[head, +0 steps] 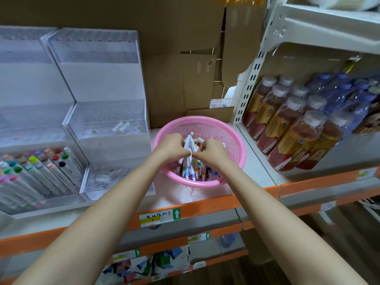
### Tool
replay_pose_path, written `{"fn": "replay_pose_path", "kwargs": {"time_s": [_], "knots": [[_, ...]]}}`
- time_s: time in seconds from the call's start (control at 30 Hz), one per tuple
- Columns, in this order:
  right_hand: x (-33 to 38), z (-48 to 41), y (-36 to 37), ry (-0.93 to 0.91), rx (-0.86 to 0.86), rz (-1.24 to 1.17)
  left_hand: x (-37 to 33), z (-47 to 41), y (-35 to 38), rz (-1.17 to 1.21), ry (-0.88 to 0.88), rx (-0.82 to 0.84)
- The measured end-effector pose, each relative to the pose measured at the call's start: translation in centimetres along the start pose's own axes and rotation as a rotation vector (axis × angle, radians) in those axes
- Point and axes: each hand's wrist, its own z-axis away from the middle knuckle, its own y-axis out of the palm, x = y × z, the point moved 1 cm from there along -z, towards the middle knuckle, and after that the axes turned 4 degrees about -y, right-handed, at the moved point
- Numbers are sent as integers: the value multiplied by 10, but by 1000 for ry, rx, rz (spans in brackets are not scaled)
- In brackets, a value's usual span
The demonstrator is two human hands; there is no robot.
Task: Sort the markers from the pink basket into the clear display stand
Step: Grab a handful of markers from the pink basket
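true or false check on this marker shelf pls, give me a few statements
1. The left hand and right hand both grip markers inside the pink basket. True.
2. The basket is empty. False: many markers lie in it.
3. The bottles stand left of the basket. False: they are on its right; the display stand is on its left.
4. Some sorted markers already sit in the stand's lowest tier. True.
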Motion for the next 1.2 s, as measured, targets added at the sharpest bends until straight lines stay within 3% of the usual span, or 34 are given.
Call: {"fn": "replay_pose_path", "kwargs": {"time_s": [0.23,0.47,0.6,0.8,1.2], "knots": [[1,0,-3,18,-51,-229,7,0,1,194,19,-123],[0,9,-13,28,-25,-567,3,11,-4,372,155,-277],[4,20,-19,-95,-51,-555,8,23,-9,569,198,-327],[32,42,-29,-249,-173,-472,6,58,-27,527,349,-521],[136,71,8,-547,-262,-360,72,130,-80,442,398,-741]]}}
